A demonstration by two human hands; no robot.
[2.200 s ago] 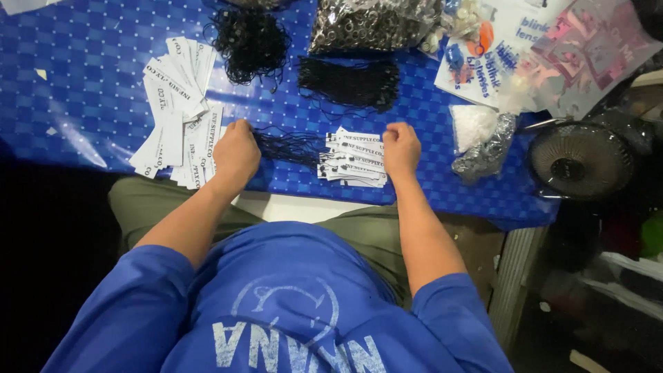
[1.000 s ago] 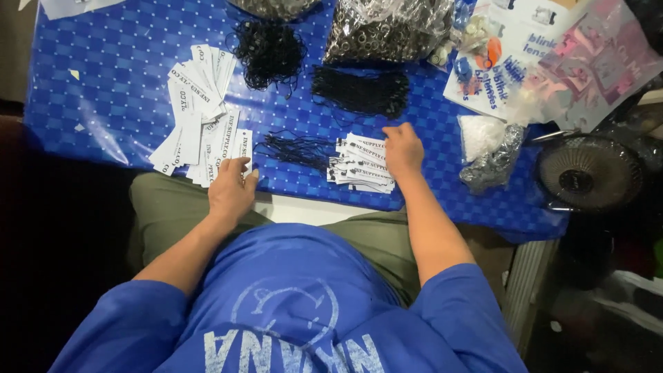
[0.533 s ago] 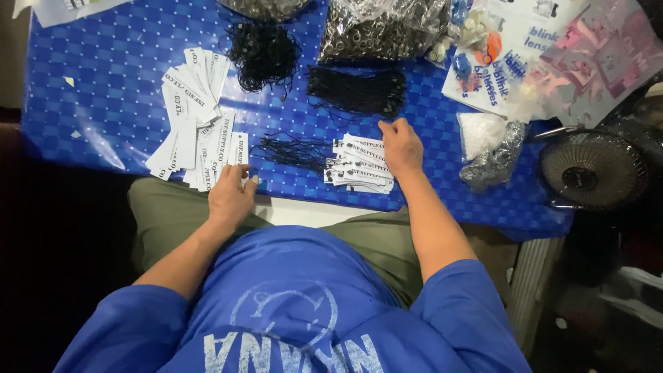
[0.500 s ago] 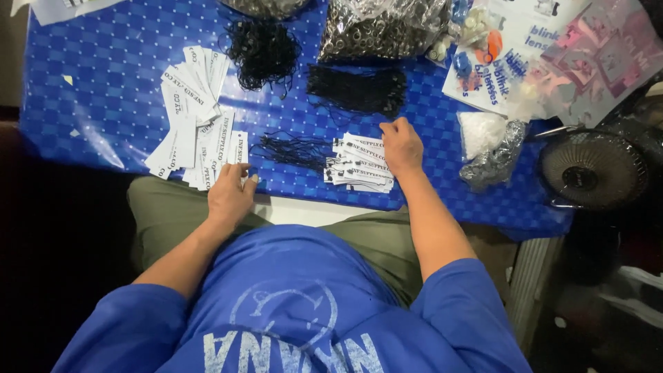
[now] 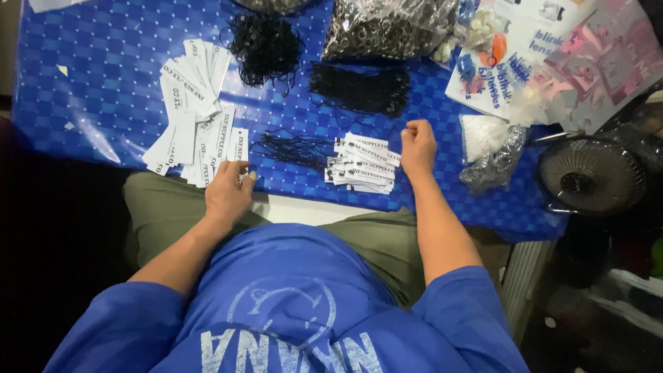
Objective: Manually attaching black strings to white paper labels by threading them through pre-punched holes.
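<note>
Now left hand [image 5: 228, 190] touches white tags [image 5: 197, 131]; right hand [image 5: 418, 145] beside stacked tags [image 5: 362, 164].

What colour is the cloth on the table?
The tablecloth is blue with a small checkered pattern of lighter squares. The head view shows it.

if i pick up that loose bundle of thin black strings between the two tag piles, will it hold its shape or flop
The black string bundle would probably flop: its strands lie splayed and curled on the blue tablecloth. It looks light, being thin cord. Loose ends may snag or trail onto the stacked white tags beside it.
</note>
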